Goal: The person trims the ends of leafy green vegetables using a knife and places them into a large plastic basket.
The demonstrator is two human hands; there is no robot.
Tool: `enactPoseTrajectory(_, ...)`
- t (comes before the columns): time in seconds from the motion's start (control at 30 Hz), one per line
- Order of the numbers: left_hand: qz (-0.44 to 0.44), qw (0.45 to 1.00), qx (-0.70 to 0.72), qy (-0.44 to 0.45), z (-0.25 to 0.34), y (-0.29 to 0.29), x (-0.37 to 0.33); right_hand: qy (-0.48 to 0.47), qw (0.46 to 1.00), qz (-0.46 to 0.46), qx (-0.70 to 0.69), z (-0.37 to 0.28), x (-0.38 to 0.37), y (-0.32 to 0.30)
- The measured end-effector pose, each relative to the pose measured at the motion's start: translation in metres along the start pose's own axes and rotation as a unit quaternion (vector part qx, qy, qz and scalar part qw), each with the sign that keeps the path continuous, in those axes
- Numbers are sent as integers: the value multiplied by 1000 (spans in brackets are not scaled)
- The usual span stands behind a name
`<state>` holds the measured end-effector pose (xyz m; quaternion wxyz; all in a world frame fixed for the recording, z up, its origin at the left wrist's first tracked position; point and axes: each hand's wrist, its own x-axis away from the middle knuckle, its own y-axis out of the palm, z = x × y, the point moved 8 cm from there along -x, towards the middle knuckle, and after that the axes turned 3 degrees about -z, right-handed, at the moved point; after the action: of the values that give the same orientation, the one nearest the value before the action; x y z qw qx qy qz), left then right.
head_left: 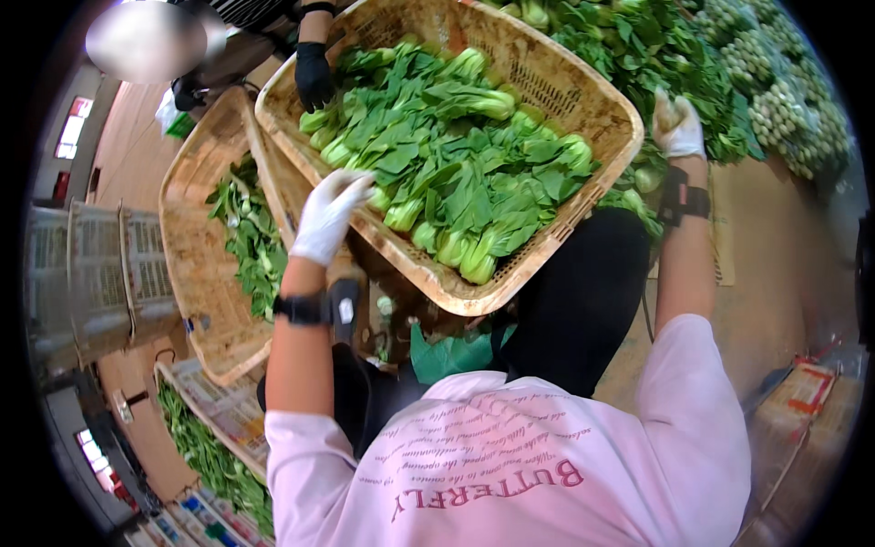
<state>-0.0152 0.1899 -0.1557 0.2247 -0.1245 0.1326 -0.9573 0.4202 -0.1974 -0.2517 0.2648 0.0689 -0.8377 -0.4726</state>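
Centrally, a layer of bok choy (pixel 456 159) fills the bottom of a large tan plastic basket (pixel 583 96), which sits tilted across the view between the person's 2 hands. The white-gloved left hand (pixel 328 219) is at the basket's left rim, its fingertips drawn near each other and pointing at the closest pale stems; whether they grip anything, I cannot tell. From that hand, the greens lie just to the right and beyond. The white-gloved right hand (pixel 680 129) is raised just outside the right end of the basket, fingers bent upward beside a heap of leafy greens (pixel 629 46); whether it pinches a leaf is too small to tell. The greens inside the basket lie to its left, across the rim.

At the far left corner, a co-worker's black-gloved hand (pixel 313 77) reaches in against the leaves. Further left, a 2nd tan basket (pixel 205 301) carries a smaller strip of greens. Clear-bagged bundles (pixel 775 105) are piled at the upper right, and a green bag (pixel 451 354) lies below the main basket.
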Motion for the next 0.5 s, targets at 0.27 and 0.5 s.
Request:
enactPoseTrajectory(0.27,-268,635,-690,-220,-75,102,-73,80,965,-247,24,140,185,178)
enactPoseTrajectory(0.5,-253,756,-549,-252,-80,94,-93,-27,958,-146,244,153,177,140)
